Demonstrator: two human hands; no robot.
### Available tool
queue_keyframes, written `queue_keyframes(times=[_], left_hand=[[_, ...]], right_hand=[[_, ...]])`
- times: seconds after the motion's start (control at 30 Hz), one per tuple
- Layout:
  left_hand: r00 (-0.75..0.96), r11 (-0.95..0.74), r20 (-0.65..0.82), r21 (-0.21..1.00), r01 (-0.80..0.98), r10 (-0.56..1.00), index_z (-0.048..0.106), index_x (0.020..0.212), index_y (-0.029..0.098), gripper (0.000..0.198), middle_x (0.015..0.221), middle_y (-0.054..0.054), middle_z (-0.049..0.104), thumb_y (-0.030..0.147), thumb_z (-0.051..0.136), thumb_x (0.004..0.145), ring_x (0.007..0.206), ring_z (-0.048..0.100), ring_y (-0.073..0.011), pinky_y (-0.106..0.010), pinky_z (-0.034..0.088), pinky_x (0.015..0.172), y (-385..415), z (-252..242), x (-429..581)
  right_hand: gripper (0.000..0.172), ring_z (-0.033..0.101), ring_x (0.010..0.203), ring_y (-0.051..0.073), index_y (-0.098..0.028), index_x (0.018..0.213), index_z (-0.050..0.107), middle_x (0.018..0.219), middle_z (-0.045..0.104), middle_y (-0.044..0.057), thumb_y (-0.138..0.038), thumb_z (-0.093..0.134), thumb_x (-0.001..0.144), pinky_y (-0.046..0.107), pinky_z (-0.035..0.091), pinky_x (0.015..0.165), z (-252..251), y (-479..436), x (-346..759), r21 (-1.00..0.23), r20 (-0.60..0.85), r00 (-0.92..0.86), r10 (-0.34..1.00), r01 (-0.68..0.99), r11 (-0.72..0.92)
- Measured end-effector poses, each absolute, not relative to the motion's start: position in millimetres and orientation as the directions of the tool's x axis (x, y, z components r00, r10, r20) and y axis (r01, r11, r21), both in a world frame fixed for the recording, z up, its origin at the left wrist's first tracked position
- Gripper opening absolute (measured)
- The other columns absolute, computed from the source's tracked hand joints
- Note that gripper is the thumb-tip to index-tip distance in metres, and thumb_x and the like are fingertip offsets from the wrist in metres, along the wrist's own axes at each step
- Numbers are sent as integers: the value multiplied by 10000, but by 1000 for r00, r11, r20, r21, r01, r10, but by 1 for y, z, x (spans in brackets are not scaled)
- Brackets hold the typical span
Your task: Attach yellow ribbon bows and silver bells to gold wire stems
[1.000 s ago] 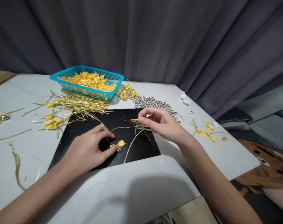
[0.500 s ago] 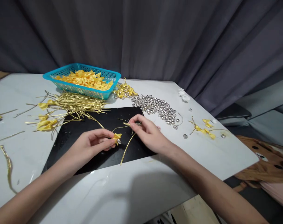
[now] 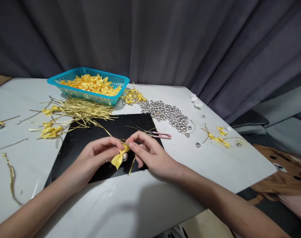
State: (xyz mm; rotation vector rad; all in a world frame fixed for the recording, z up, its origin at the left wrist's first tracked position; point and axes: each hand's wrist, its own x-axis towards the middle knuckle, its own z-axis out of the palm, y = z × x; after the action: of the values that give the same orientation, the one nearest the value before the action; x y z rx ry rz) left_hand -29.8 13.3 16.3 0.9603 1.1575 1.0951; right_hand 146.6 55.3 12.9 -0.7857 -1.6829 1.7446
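A yellow ribbon bow (image 3: pixel 117 161) with a silver bead (image 3: pixel 125 156) at its middle is pinched in my left hand (image 3: pixel 97 157). One wing of the bow hangs down toward me. My right hand (image 3: pixel 150 155) is closed right beside it, thumb and forefinger pinching a thin gold cord (image 3: pixel 123 140) at the bow's upper edge. The fingertips hide most of the cord and the bow's other wing. Both hands are over a black board (image 3: pixel 91 142). Below the right fingers a loose gold strand (image 3: pixel 131 166) lies on the board.
Pink-handled thread snips (image 3: pixel 162 135) lie at the board's right edge. A blue basket (image 3: pixel 88 95) of yellow bows stands behind a heap of gold cords (image 3: pixel 87 110). Silver beads (image 3: pixel 167 114) are spread at centre right. Yellow bows (image 3: pixel 218 140) with cords lie farther right.
My right hand has moved left and down to meet my left hand at the bow, bringing the gold cord's end. The bow has turned, showing its wing and bead. The snips have come into sight.
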Motion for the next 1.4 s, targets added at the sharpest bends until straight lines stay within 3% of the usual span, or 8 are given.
queue_keyframes(times=[0.17,0.3,0.53,0.67,0.83,1.0,1.27,1.4], left_hand=[[50,288,-284,934,-212,958,747,680,184,116,700,-30,693,234,794,586,646,619,-131,-182,503,594,11,19,-28],[24,324,-331,902,-286,943,731,715,211,227,665,-1,709,185,840,518,608,631,-112,-161,508,579,13,18,-28],[-53,305,-338,897,-321,940,725,660,200,218,580,20,678,200,861,489,540,586,-76,-105,473,506,14,18,-28],[-51,320,-351,897,-305,935,753,711,204,205,688,2,711,230,845,529,606,617,-93,-119,504,549,14,18,-29],[-69,339,-372,896,-286,925,778,785,243,348,730,36,696,178,867,455,494,543,-37,-88,471,473,14,19,-28],[-102,350,-388,897,-269,916,779,819,246,372,792,29,701,199,865,460,509,549,-40,-98,482,472,13,22,-26],[-175,314,-365,913,-261,914,749,867,215,383,589,19,702,190,860,502,520,592,-61,-91,459,497,14,17,-27],[-204,250,-304,934,-254,931,727,863,185,380,608,-3,723,186,861,507,572,636,-83,-119,496,568,14,16,-22]], right_hand=[[103,381,437,34,-177,868,496,656,423,-60,-268,525,907,128,342,380,18,57,147,-999,-49,-621,782,17,-50],[94,390,432,26,-169,865,526,683,456,-51,-256,557,881,127,343,369,21,59,148,-998,-47,-601,798,-9,-65],[156,405,437,22,-153,830,553,714,501,-38,-290,627,833,133,345,366,19,60,148,-992,-12,-607,794,-93,-86],[156,395,404,15,-151,834,574,689,515,-41,-298,623,839,148,353,378,14,60,148,-984,-50,-582,812,-110,-139],[179,348,384,10,-137,825,583,666,532,-44,-303,650,821,147,364,370,13,61,146,-961,-65,-565,823,-186,-204],[173,351,385,8,-131,832,588,635,502,-58,-295,643,830,134,373,371,13,61,145,-961,-43,-567,823,-201,-189],[124,349,394,42,-183,847,503,508,380,-95,-286,543,903,111,379,373,10,56,145,-991,-66,-447,892,-73,-110],[96,369,362,53,-201,862,477,438,369,-109,-271,509,921,112,373,366,9,48,141,-977,-162,-542,825,-32,-213]])
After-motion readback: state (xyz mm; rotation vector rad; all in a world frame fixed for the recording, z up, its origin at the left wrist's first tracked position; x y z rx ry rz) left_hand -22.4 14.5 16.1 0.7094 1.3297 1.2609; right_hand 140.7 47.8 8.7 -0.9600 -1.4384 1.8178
